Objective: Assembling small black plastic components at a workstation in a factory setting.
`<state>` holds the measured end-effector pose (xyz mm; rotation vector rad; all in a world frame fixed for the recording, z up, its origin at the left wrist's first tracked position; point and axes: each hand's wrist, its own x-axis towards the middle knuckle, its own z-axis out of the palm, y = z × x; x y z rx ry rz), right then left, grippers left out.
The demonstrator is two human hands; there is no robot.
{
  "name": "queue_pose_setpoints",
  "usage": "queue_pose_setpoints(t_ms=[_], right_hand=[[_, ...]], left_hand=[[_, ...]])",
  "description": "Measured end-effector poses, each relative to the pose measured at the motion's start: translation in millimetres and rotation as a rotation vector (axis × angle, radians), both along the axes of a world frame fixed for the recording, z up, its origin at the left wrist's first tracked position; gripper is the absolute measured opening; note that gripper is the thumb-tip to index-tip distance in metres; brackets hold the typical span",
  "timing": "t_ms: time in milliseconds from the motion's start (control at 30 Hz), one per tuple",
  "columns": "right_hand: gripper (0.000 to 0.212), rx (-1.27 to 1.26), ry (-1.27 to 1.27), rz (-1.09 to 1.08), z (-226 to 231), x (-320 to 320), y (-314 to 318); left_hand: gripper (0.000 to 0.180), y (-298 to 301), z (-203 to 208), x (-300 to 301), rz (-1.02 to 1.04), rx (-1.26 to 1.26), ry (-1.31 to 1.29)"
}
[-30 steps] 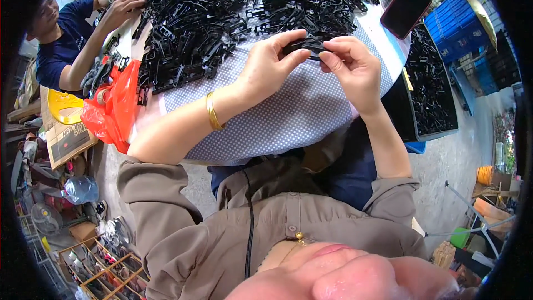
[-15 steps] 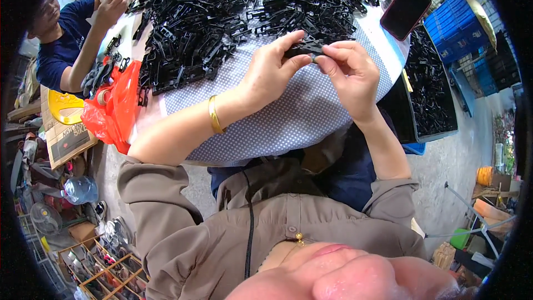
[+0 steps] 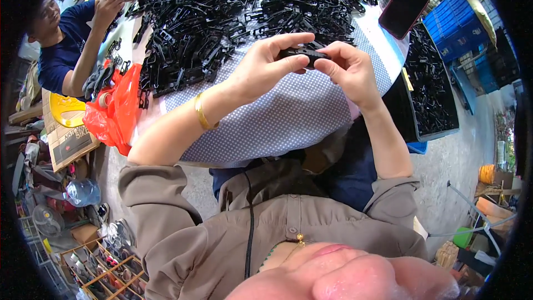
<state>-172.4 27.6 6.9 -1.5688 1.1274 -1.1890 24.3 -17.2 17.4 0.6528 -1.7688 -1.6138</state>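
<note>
1. My left hand (image 3: pixel 261 69) and right hand (image 3: pixel 347 69) meet above the table, both pinching one small black plastic part (image 3: pixel 302 54) between thumbs and fingertips, so both grips are closed on it.
2. That part sits raised over the dotted grey tablecloth (image 3: pixel 288 122), just in front of a large heap of black plastic clips (image 3: pixel 222 11) covering the far side of the table.
3. A gold bangle (image 3: pixel 201 112) circles my left wrist.
4. A dark phone (image 3: pixel 403 8) lies on the table to the far right, near a black tray of more clips (image 3: pixel 430 89).
5. At far left, another person in a blue shirt (image 3: pixel 61 58) works at the heap with raised hands.
6. A red plastic bag (image 3: pixel 116 111) hangs at the table's left edge.
</note>
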Motion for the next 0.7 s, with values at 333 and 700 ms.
queue_pose_setpoints(t_ms=[333,700], right_hand=[[0.024,-0.493,0.583,-0.48,-29,-73,-54],[0.013,-0.603,0.746,-0.41,-19,-53,-51]], left_hand=[[0.027,35,7,-21,-0.525,-0.662,-0.237],[0.038,-208,-9,1,0.559,-0.816,-1.241]])
